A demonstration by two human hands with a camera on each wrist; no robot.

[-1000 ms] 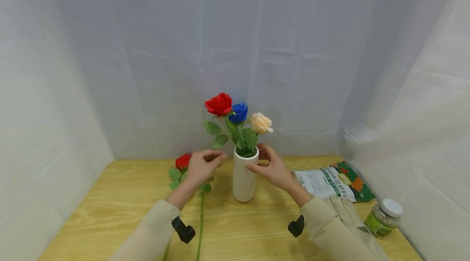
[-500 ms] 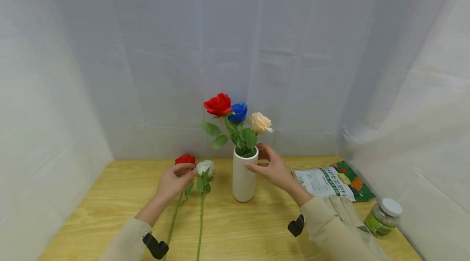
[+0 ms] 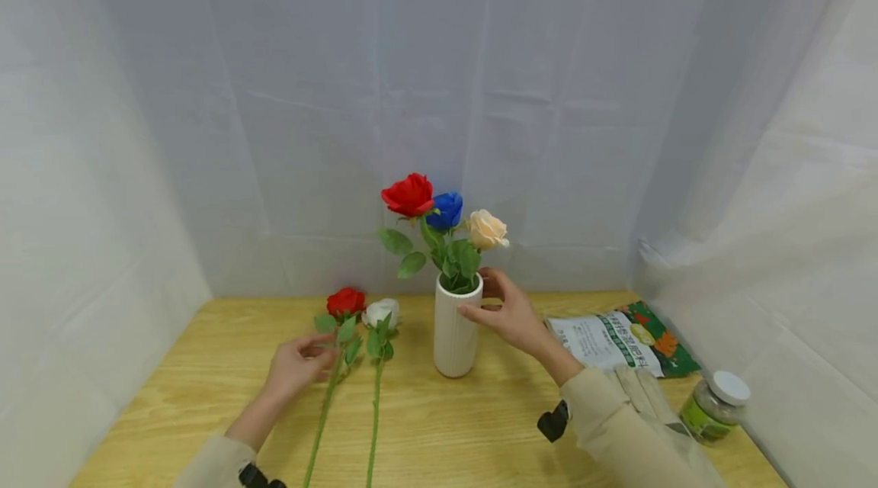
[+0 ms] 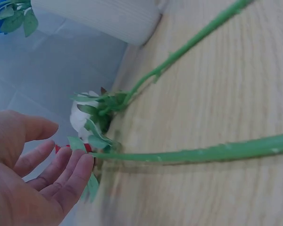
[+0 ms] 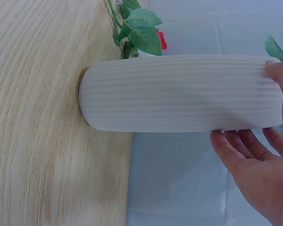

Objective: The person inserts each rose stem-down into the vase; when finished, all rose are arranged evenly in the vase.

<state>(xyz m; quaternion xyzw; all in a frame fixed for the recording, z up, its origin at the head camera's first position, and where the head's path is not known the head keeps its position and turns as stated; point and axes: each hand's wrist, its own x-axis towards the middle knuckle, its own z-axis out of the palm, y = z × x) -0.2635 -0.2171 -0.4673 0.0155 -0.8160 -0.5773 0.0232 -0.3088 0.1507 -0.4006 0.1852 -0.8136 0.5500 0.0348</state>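
Note:
A white ribbed vase (image 3: 456,332) stands upright on the table, holding a red rose (image 3: 409,196), a blue rose (image 3: 446,210) and a cream rose (image 3: 488,229). My right hand (image 3: 511,316) grips the vase near its rim, thumb on the front and fingers round the side. Left of the vase, a second red rose (image 3: 346,302) and a white rose (image 3: 381,313) lie with their stems toward me. My left hand (image 3: 296,367) is beside the lying red rose's stem (image 4: 193,154), thumb apart from the loosely bent fingers, with nothing pinched between them.
To the right lie a fertilizer bag (image 3: 617,339) and pale gloves (image 3: 648,396), partly covered by my right sleeve. A jar (image 3: 716,408) with a white lid stands near the table's right edge. White sheets (image 3: 439,91) enclose the back and sides.
My left hand has moved from near the vase leftward and down to the lying red rose's stem, uncovering the white rose. The right hand and vase have stayed put.

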